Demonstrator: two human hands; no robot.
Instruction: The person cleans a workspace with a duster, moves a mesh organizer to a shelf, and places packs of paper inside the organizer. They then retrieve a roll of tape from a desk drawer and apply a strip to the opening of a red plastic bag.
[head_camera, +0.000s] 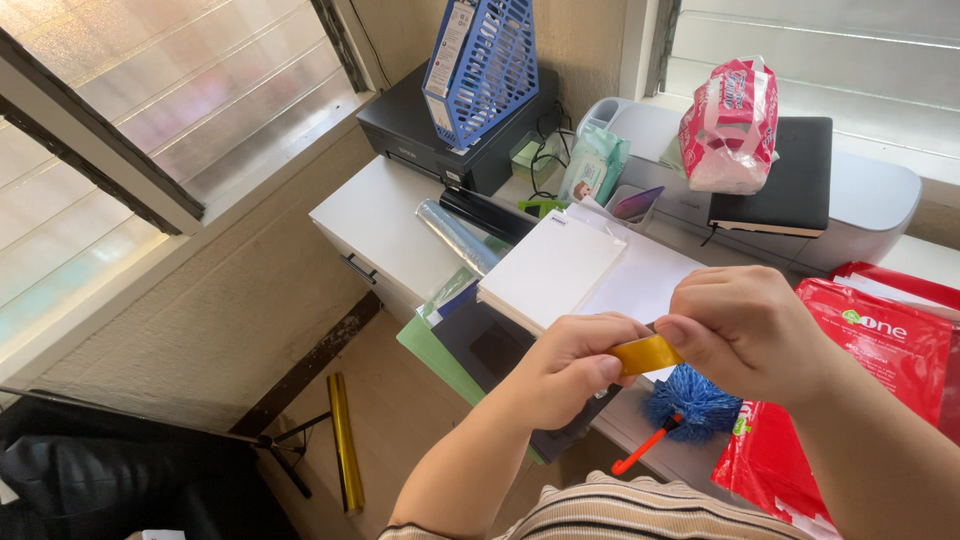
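Both hands up over the surface's (380, 215) near edge, left hand (570, 370) & right hand (740, 330) fingers pinching a shiny gold strip (647, 354) btwn them, blue duster (695, 402) just below.

Left hand (565, 370): raised before the chest, fingers curled, thumb and forefinger pinched shut. Right hand (745, 330): was level with it, knuckles up, fingertips pinching toward the left.

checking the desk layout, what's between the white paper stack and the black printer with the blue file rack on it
In the head view, a clear rolled plastic sheet and a black bar-shaped device lie between the white paper stack and the black printer.
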